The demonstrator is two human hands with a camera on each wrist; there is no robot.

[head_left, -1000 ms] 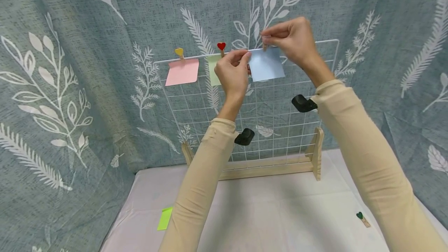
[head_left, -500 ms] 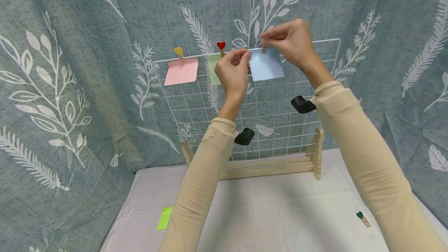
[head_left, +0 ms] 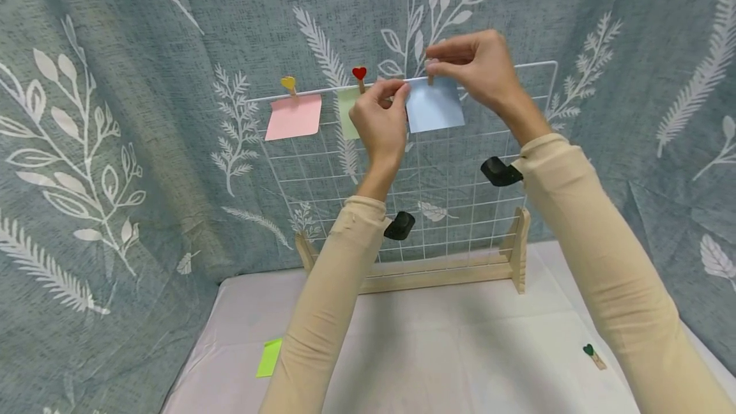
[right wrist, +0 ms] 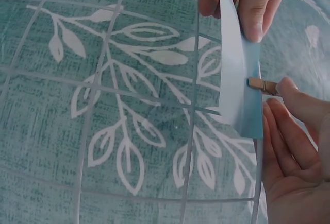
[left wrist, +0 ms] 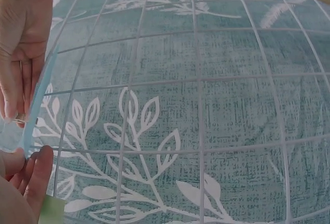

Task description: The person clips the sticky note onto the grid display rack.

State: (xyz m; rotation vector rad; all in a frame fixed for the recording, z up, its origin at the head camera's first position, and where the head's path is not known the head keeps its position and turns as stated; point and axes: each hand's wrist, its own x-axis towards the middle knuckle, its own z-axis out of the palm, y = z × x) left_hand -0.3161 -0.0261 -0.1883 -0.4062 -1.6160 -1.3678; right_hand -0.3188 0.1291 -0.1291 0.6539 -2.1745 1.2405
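Observation:
A light blue paper note [head_left: 435, 107] hangs at the top bar of a white wire grid rack [head_left: 535, 65]. My left hand [head_left: 379, 120] pinches the note's upper left corner against that bar, between thumb and fingers. With thumb and fingertips my right hand [head_left: 489, 72] grips a small wooden clothespin [right wrist: 256, 83], whose jaws sit over the note's top edge near its middle. In the right wrist view the note's lower part curls away from the grid. A pale green note [head_left: 348, 107] under a red heart clothespin [head_left: 359, 73] is partly hidden behind my left hand.
Farther left on the bar, a yellow heart clothespin [head_left: 289, 84] holds a pink note [head_left: 294, 117]. The rack stands on a wooden base [head_left: 437, 280]. A bright green note [head_left: 268, 358] lies at the table's left, a green heart clothespin [head_left: 595, 356] at its right.
The head view has shifted a little, so the rack and notes sit slightly farther left. Both hands keep their hold on the blue note and the clothespin.

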